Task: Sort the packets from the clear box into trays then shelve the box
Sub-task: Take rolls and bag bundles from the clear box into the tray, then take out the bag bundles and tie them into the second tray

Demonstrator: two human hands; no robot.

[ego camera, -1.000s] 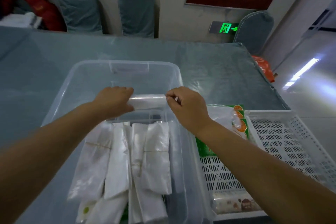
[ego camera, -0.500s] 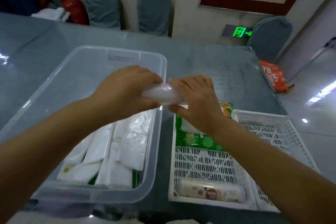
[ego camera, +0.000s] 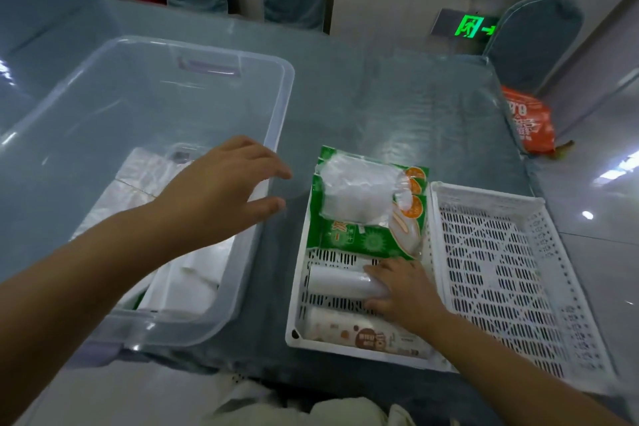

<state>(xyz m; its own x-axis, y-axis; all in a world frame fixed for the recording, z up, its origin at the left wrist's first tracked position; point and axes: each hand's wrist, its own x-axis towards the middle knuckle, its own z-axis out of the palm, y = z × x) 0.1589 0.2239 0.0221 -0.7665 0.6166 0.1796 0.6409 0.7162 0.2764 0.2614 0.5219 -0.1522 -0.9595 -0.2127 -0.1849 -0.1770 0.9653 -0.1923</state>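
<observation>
— Fingers (ego camera: 375, 278) of the right hand (ego camera: 403, 294) curl around one end of a white roll (ego camera: 337, 284), which lies across the middle of the left tray (ego camera: 297, 304). And the other hand?

— Spread wide, holding nothing. The left hand (ego camera: 221, 197) hovers over the right rim of the clear box (ego camera: 276, 121).

— What else is in that tray?

— Green packets (ego camera: 366, 239) at the far end with a clear bag (ego camera: 356, 190) on top, and a brown-printed roll (ego camera: 366, 335) at the near end.

— The right tray (ego camera: 501, 270)?

— Just beside the left one, showing only its mesh floor. White packets (ego camera: 193, 273) lie in the box's near half, all on a grey-blue table (ego camera: 397, 97).
</observation>
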